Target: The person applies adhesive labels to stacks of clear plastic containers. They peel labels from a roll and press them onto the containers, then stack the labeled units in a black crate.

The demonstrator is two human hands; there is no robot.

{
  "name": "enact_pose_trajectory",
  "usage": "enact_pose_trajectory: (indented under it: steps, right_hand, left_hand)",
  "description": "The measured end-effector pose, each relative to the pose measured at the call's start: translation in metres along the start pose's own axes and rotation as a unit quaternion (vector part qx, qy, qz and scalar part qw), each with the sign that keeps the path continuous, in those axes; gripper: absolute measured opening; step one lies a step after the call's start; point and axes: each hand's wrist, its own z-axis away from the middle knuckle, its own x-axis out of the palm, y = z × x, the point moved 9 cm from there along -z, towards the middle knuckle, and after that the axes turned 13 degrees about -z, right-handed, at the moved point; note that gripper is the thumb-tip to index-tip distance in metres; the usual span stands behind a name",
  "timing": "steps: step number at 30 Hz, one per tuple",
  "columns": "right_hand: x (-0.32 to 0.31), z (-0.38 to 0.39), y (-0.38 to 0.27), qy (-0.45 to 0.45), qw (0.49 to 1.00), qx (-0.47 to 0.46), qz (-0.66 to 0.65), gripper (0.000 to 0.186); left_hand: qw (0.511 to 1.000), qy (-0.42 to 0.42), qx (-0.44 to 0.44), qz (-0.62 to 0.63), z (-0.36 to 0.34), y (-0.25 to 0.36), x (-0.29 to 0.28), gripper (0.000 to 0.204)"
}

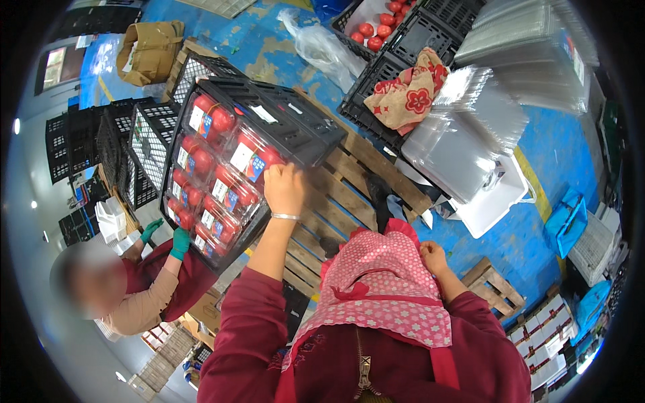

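Note:
A black crate (232, 258) at left centre holds clear plastic packs of red tomatoes (218, 228) in rows, each pack with a white and blue label. At the crate's right side, my left hand (285, 188) has its fingers bent against the end of one tomato pack (252, 156), which looks larger and sits a little askew. A pale bracelet circles that wrist. My right hand (433, 256) is beside the pink flowered apron (383, 282), its fingers curled and partly hidden, with no object visible in it.
Across the crate, a person in green gloves (180, 243) has a hand at its rim. Wooden pallets (336, 201) lie below. Stacked clear plastic trays (457, 144), a patterned cloth (410, 94), a white bin (494, 201) and a crate of loose tomatoes (366, 30) stand at right and far.

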Motion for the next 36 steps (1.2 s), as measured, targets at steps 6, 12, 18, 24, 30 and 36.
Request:
enact_pose_trajectory:
  steps: [6,12,18,24,30,36]
  right_hand:
    - [-0.005,0.001,-0.016,0.003,0.999,-0.038,0.017,0.016]
    - [-0.002,-0.020,-0.028,-0.090,0.985,-0.102,0.108,0.009]
    - [0.000,-0.048,-0.051,-0.220,0.970,-0.084,0.070,0.015]
    - [0.002,-0.145,-0.078,-0.290,0.895,-0.087,0.327,0.016]
    - [0.131,-0.141,-0.160,-0.285,0.882,-0.165,0.338,0.010]
    - [0.324,-0.018,-0.150,-0.328,0.836,-0.189,0.398,0.010]
  left_hand:
    - [0.996,0.019,-0.087,0.028,-0.014,-0.002,0.004,0.022]
    - [0.983,0.039,-0.132,0.119,0.008,-0.010,-0.013,0.028]
    - [0.951,-0.157,-0.156,0.216,0.171,0.012,0.011,0.031]
    - [0.722,-0.438,-0.431,0.317,0.526,-0.040,0.094,0.036]
    - [0.597,-0.311,-0.690,0.267,0.743,-0.090,0.032,0.032]
    - [0.570,-0.397,-0.658,0.291,0.911,-0.089,0.086,0.033]
